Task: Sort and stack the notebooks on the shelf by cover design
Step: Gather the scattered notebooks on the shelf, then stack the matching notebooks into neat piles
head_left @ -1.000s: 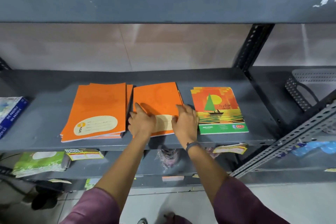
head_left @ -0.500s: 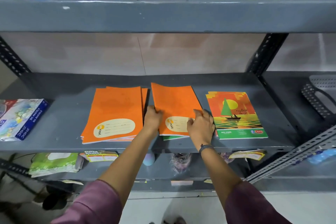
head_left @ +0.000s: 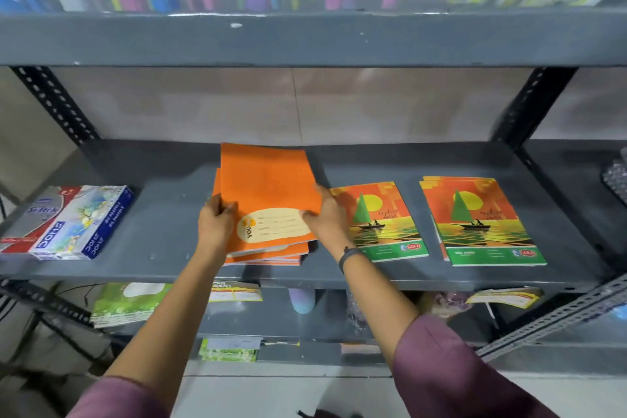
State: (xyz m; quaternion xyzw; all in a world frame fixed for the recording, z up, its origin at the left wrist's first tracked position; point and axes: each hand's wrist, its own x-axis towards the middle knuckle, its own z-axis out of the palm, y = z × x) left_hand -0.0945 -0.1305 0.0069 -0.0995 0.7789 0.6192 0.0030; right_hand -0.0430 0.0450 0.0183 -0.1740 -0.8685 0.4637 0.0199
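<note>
Orange paper-covered notebook (head_left: 268, 187), bearing a cream oval name label near its lower edge, is held at both side edges above a stack of matching orange notebooks (head_left: 268, 256) on the grey painted metal shelf (head_left: 163, 224). Its far edge is raised, so the cover tilts toward the viewer, while its near edge lies close over the stack. Left hand (head_left: 215, 226) pinches the notebook's left edge, thumb on top of the cover and fingers curled underneath. Right hand (head_left: 327, 217) grips the right edge, thumb pressed on the label and the remaining fingers hidden behind the cover. A dark band circles the right wrist; both forearms emerge from mauve sleeves.

Just right of the stack, partly covered by the right hand, lies a notebook with a sunset sailboat cover and green lower strip (head_left: 383, 220). Farther right, apart from it, rests a small pile of notebooks with the same sailboat design (head_left: 478, 220), its lower copies showing at the left and top edges.

At the shelf's left end sits a blue, white and red cardboard box of pastels (head_left: 68, 222), well apart from the orange stack. Blurred pink, blue, purple and yellow-green items line the upper shelf (head_left: 305, 41). Green packets and printed cards occupy the lower shelf (head_left: 271, 316).
</note>
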